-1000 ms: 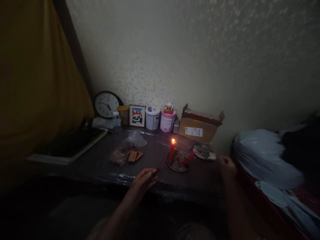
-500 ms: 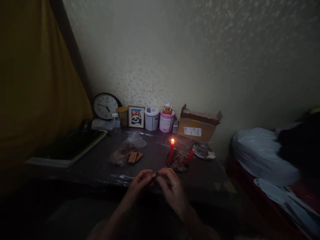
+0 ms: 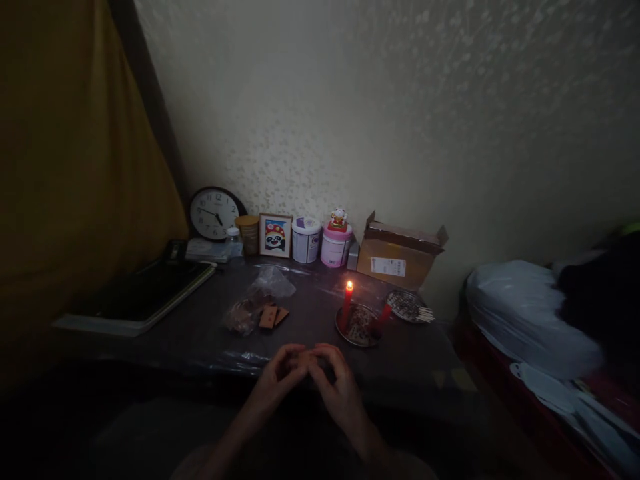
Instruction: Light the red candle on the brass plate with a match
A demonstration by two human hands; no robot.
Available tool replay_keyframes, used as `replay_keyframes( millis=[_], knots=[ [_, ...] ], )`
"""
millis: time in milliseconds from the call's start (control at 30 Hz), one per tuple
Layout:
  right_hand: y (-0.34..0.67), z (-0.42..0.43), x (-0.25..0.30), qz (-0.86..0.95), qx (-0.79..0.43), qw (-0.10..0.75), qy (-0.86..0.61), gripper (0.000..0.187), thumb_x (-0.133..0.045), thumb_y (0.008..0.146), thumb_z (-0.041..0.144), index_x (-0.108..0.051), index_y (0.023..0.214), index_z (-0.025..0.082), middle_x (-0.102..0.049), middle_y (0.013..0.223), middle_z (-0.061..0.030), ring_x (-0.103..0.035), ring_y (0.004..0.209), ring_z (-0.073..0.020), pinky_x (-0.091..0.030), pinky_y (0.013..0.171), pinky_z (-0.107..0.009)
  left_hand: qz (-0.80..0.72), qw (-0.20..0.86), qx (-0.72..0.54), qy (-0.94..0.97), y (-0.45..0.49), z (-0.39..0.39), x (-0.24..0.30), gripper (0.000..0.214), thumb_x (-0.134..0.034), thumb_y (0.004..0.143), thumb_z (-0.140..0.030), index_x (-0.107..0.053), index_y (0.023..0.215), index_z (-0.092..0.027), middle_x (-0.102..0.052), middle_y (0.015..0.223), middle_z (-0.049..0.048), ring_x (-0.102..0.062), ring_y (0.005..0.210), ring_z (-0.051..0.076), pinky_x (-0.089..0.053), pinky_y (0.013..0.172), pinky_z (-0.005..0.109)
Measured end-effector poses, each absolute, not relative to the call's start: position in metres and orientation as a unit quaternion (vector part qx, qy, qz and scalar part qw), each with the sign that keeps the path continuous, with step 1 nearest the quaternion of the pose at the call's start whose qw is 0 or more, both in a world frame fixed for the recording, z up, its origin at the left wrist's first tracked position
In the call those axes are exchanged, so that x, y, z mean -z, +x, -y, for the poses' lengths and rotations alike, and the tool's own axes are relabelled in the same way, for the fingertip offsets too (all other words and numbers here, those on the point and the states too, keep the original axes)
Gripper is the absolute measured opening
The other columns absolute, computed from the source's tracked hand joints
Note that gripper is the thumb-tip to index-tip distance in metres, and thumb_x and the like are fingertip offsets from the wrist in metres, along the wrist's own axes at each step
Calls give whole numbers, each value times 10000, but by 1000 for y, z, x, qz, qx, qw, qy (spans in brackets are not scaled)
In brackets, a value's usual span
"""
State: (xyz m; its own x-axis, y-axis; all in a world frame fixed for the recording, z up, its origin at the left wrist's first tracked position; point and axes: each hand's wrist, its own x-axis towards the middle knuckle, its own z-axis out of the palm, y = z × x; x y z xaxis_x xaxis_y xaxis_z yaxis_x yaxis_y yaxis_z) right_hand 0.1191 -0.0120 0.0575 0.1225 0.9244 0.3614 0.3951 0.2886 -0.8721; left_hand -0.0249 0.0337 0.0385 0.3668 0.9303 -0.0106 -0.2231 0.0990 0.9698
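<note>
My left hand (image 3: 280, 371) and my right hand (image 3: 334, 373) meet fingertip to fingertip at the table's front edge, fingers bent and closed. Whatever lies between them is hidden by the fingers and the dim light. Ahead and to the left, small flat brown cards or boxes (image 3: 269, 317) lie beside a crumpled clear plastic bag (image 3: 274, 283). To the right, a lit red candle (image 3: 347, 304) stands upright on a round metal plate (image 3: 344, 334) with speckled contents. A second, unlit red candle (image 3: 385, 314) tilts on the same plate.
Behind the first plate, another plate (image 3: 400, 308) holds thin pale sticks (image 3: 426, 314). Along the wall stand a clock (image 3: 214, 213), a picture frame (image 3: 275, 235), two tins (image 3: 306, 241), a figurine (image 3: 339, 218) and an open cardboard box (image 3: 395, 253). White bags (image 3: 525, 313) lie at right.
A small dark piece showing between my fingertips is now hidden as my hands have drawn closer together. The view has shifted slightly; the things on the table stay put.
</note>
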Motion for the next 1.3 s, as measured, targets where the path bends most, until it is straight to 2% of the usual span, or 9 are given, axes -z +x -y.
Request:
replay_keyframes(
  millis=[200,600,1300],
  knots=[
    [117,13,-53,600,-294,502,-549,177,-552,848,333,-614,965,216,-641,961,-23,-600,929,-175,-460,844,-276,-355,644,-424,529,-31,-36,-37,318,-701,682,-331,-607,966,-223,-711,952,46,-631,941,246,-458,825,318],
    [114,12,-48,622,-269,494,-544,185,-622,783,256,-601,960,204,-622,959,-26,-583,920,-169,-456,845,-291,-371,615,-423,553,-38,-37,-34,314,-672,700,-355,-602,979,-227,-710,946,37,-636,933,237,-476,815,308],
    [113,10,-42,638,-252,502,-527,184,-617,781,220,-597,963,200,-621,968,-25,-586,922,-146,-457,835,-272,-372,589,-401,594,-41,-35,-35,357,-635,728,-368,-556,1034,-203,-679,1006,59,-622,977,241,-470,850,332]
  ],
)
